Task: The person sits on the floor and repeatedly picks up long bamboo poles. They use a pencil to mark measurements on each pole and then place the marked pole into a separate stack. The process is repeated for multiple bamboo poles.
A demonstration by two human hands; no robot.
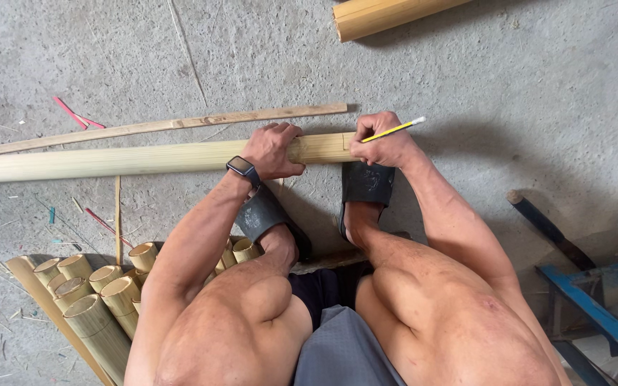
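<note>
Lying across concrete floor (466,86): bamboo pole (109,161), gripped near end by left hand (272,150). Yellow pencil (393,129) pinched in right hand (384,146), pressed on pole end. Cut bamboo pieces (101,293) stacked nearby.

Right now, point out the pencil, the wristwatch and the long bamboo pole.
pencil (393,129), head view, mid yellow shaft.
wristwatch (242,167), head view, black face.
long bamboo pole (109,160), head view, mid-length, bare surface.

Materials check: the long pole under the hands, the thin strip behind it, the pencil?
Long pole: looks like bamboo, pale matte, lengthwise grain, a node ring near the left hand. Thin strip: probably split bamboo or wood, rough and unpainted. Pencil in the right hand: likely wood, yellow-painted.
</note>
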